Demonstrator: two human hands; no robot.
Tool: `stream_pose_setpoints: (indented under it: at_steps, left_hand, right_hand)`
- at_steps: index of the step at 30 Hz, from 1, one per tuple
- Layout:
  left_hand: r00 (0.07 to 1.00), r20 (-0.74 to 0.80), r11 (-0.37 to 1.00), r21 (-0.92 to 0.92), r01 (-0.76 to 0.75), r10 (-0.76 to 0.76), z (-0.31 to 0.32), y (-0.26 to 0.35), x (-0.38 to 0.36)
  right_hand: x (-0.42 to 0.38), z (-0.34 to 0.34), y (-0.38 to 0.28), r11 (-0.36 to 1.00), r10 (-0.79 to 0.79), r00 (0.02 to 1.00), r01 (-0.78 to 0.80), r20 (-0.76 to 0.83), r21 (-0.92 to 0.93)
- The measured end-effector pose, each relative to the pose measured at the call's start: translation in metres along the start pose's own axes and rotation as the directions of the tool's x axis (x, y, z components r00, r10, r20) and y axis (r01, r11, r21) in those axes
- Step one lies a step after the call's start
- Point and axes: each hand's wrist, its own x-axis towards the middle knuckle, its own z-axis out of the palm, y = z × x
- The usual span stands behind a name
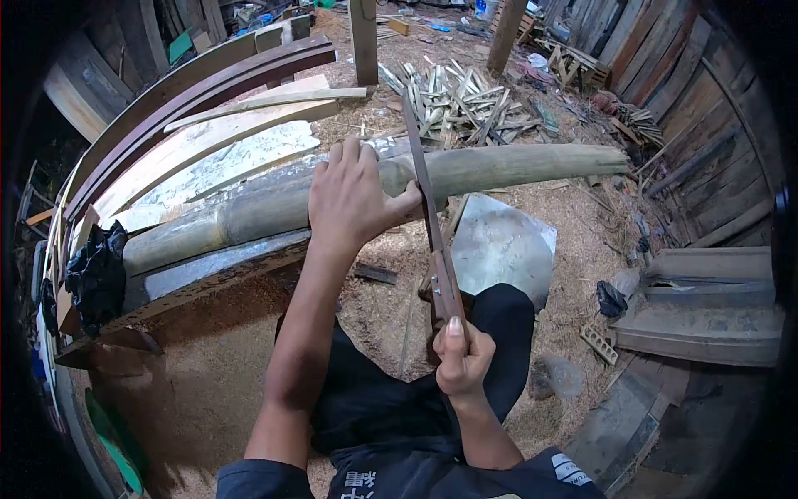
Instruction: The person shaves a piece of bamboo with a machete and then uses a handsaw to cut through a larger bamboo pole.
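Note:
A thick bamboo pole [515,169] lies across the work surface, its right part sticking out past the edge. My left hand [347,193] grips it from above, fingers wrapped over the far side and thumb stretched close to the saw blade. A long handsaw [426,191] crosses the pole just right of that thumb, its blade resting on the bamboo and pointing away from me. Closed around the saw's wooden handle is my right hand [463,358], thumb on top, low in front of my body.
Under the pole is a bench [187,283] with a metal-topped edge. Planks [241,137] lie beyond it, and a black plastic bag [97,270] sits at its left end. A heap of split wood pieces [457,100], a metal sheet [503,249] and sawdust cover the floor.

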Motion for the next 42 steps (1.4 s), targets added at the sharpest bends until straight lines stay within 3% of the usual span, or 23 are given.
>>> stream_pose_setpoints:
  at_steps: [7,12,24,33,42]
  left_hand:
    - [1.000,0.022,1.000,0.012,-0.006,0.006,0.000,-0.001,-0.002]
    - [1.000,0.025,1.000,0.005,0.009,-0.010,0.002,-0.001,-0.001]
    - [1.000,-0.023,1.000,-0.005,-0.017,0.017,0.003,-0.002,-0.001]
    - [1.000,-0.012,1.000,-0.005,-0.001,0.001,0.003,-0.002,-0.002]
    - [1.000,-0.001,1.000,-0.006,-0.008,0.008,0.002,-0.001,-0.004]
  right_hand:
    - [0.025,0.013,-0.008,1.000,-0.001,1.000,0.002,0.027,-0.031]
    - [-0.006,0.002,0.007,0.998,-0.046,0.999,0.045,-0.022,-0.032]
    - [0.027,0.006,-0.036,0.994,0.071,0.997,-0.073,0.030,0.082]
    - [0.036,0.010,-0.056,0.993,0.074,0.995,-0.067,0.070,-0.101]
    - [0.038,0.009,-0.055,0.993,0.092,0.994,-0.087,0.060,-0.080]
